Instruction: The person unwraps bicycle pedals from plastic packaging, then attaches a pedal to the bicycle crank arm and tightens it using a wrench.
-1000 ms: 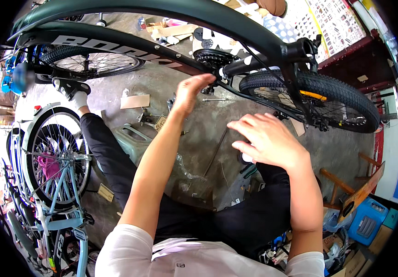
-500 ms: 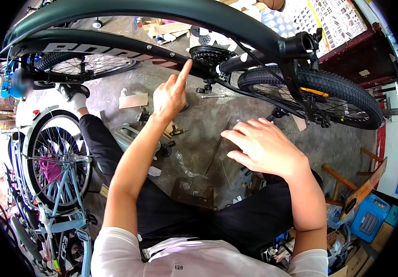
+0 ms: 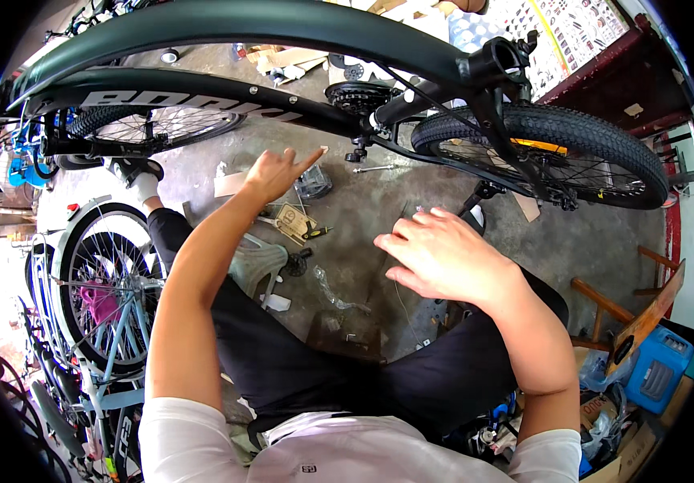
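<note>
A dark green bicycle frame stretches across the top, above and beyond both hands. Its black sprocket cluster is at the middle, and a knobbly-tyred wheel is on the right. My left hand is in the air below the frame's lower tube, index finger stretched out and the others partly spread. Nothing is in it. Lower and to the right, my right hand hovers palm down over the floor, fingers loosely bent and apart, also holding nothing. Neither hand visibly touches the bicycle.
A light blue bicycle with a pink cloth by its wheel stands at left. On the floor lie a clear plastic wrapper, a cardboard piece and a metal wrench. A wooden stool and blue case are at right.
My left hand has drawn back from near the sprocket cluster, moving left and down. My right hand has shifted slightly left. The view has tilted a little.
</note>
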Demonstrator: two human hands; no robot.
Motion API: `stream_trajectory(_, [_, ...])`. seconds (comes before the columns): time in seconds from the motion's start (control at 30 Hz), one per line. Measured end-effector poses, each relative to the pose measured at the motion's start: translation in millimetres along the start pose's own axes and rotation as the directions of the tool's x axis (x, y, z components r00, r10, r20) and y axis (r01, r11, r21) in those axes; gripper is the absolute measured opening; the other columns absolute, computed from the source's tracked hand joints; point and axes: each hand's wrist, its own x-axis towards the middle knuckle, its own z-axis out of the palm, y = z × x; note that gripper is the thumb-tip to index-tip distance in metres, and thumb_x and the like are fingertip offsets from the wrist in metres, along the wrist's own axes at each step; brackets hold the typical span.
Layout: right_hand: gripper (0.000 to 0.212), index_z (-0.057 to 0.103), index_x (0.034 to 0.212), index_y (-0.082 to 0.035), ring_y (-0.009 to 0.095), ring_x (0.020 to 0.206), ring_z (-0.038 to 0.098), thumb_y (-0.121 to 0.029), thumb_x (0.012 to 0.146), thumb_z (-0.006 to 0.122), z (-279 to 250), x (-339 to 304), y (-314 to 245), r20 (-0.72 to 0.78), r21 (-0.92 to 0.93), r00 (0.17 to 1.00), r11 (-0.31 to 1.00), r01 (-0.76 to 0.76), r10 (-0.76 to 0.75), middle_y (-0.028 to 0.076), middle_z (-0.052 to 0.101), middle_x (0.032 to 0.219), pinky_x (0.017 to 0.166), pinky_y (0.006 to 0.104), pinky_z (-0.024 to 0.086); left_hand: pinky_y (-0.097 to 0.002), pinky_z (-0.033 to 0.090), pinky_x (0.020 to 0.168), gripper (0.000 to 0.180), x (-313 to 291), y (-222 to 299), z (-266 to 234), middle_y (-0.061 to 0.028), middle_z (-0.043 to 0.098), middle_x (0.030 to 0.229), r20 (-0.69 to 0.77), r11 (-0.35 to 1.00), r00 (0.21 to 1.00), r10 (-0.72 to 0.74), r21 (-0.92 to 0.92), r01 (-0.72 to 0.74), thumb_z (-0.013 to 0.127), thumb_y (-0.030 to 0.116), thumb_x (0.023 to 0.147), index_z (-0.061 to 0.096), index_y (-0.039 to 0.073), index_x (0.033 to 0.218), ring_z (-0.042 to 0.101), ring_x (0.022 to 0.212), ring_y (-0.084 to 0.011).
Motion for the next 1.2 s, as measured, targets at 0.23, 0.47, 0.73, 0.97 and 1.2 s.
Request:
stream_trajectory(0.23, [0.040, 0.065, 0.122, -0.008, 0.027, 0.101, 0.066, -0.032, 0.091, 0.072, 2.8, 10.2, -15.8, 0.159, 0.000, 0.987, 1.000, 0.008, -0.008, 0.010, 0.065, 0.102, 0.095, 0.0415, 0.051, -0.0402, 0.057, 0.072, 0.094, 22.4, 14.6, -10.1, -0.0178, 0.059, 0.123, -0.306, 0.992, 0.945, -0.111, -0.091, 0.087, 0.058, 0.011, 0.094, 0.004, 0.035, 0.167, 0.069, 0.086, -0.0264])
stream_trajectory(0.47, [0.030, 0.067, 0.103, -0.006, 0.030, 0.096, 0.069, -0.030, 0.088, 0.075, 12.3, 7.1, -5.3, 0.082, -0.005, 0.997, 1.000, -0.013, 0.013, 0.011, 0.068, 0.096, 0.090, 0.0430, 0.052, -0.0425, 0.052, 0.078, 0.095, 45.1, 37.4, 15.3, -0.0161, 0.061, 0.122, -0.294, 0.995, 0.952, -0.084, 0.035, 0.098, 0.059, 0.014, 0.094, 0.002, 0.037, 0.167, 0.066, 0.083, -0.0247])
stream_trajectory(0.73, [0.041, 0.065, 0.121, -0.008, 0.028, 0.101, 0.066, -0.031, 0.089, 0.074, 11.1, 10.4, -17.6, 0.162, 0.024, 0.986, 0.999, 0.025, -0.029, 0.010, 0.065, 0.102, 0.092, 0.0424, 0.051, -0.0409, 0.053, 0.079, 0.094, 48.5, 43.6, 1.1, -0.0174, 0.064, 0.112, -0.195, 0.979, 0.962, -0.193, 0.026, 0.202, 0.056, 0.016, 0.096, -0.004, 0.033, 0.167, 0.069, 0.088, -0.0261])
stream_trajectory(0.97, [0.038, 0.067, 0.119, -0.008, 0.030, 0.103, 0.067, -0.030, 0.088, 0.074, 16.3, 12.4, -8.9, 0.241, -0.028, 0.970, 0.999, -0.035, 0.041, 0.010, 0.067, 0.103, 0.094, 0.0445, 0.051, -0.0408, 0.051, 0.079, 0.092, 39.0, 14.5, 18.2, -0.0113, 0.061, 0.104, -0.532, 0.977, 0.843, -0.082, 0.126, 0.175, 0.060, 0.014, 0.091, 0.014, 0.043, 0.165, 0.062, 0.090, -0.0258])
stream_trajectory(1.2, [0.039, 0.067, 0.123, -0.010, 0.029, 0.104, 0.065, -0.031, 0.091, 0.072, 9.2, 4.9, -6.1, 0.235, 0.003, 0.971, 0.999, -0.040, 0.038, 0.008, 0.068, 0.105, 0.096, 0.0436, 0.050, -0.0426, 0.056, 0.069, 0.066, -42.9, -72.8, -15.8, -0.0129, 0.063, 0.097, -0.708, 0.890, 0.590, -0.388, -0.121, 0.440, 0.064, 0.013, 0.087, 0.043, 0.020, 0.150, 0.066, 0.078, -0.0294])
